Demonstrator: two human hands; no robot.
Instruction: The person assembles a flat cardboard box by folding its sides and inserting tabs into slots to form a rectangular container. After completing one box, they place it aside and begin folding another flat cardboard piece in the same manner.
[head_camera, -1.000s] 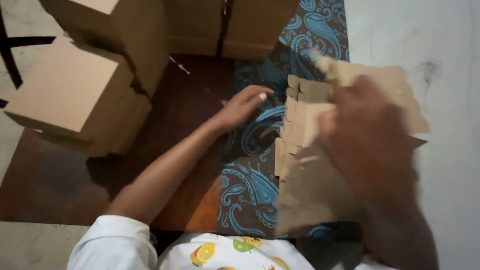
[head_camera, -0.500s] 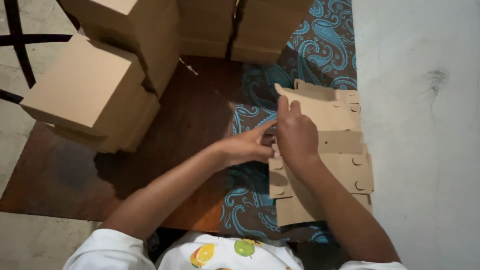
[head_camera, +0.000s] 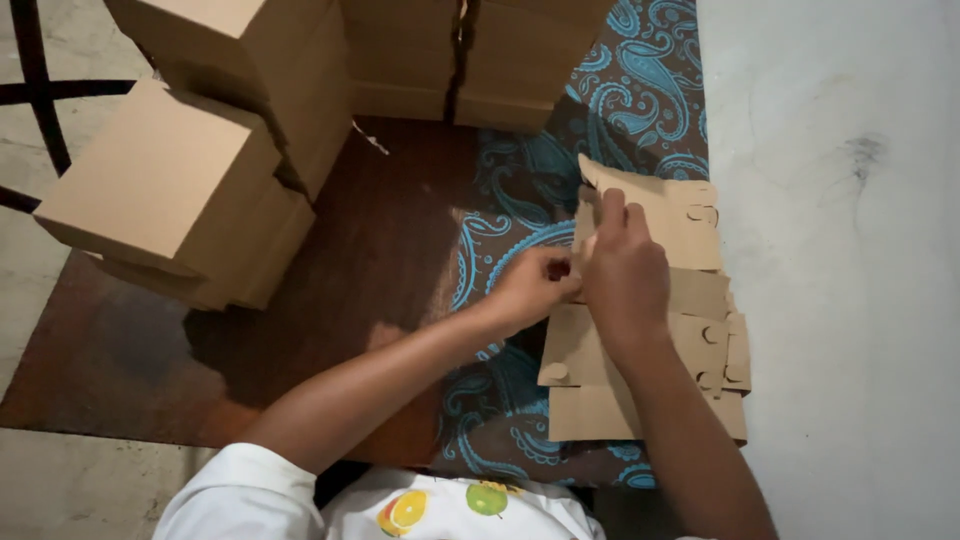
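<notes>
Since half a second ago the head view has shifted little; both hands have stayed on the flat cardboard blank (head_camera: 655, 345), but the right hand (head_camera: 625, 270) has slid slightly up toward its far flap, and the left hand (head_camera: 535, 285) has closed in tighter beside it. A second ago the right hand was a blur holding the blank in the air, so the blank is now laid down and the work has gone to the left edge of the sheet.

Right hand: fingers together, pressed flat on the blank, fingertips (head_camera: 612, 205) at the far flap. Left hand: curled, pinching the blank's left edge, touching the right hand.

The blank lies right of centre, on the blue patterned cloth (head_camera: 640, 80), tabs on its right side, near the pale wall (head_camera: 850, 250).

Around: made-up cardboard boxes (head_camera: 170, 190) stacked at far left, more boxes (head_camera: 480, 50) far centre, brown mat (head_camera: 330, 300) between, well apart from the hands. A dark stand leg (head_camera: 35, 90) at far left. Nothing lies between the hands and the blank.
</notes>
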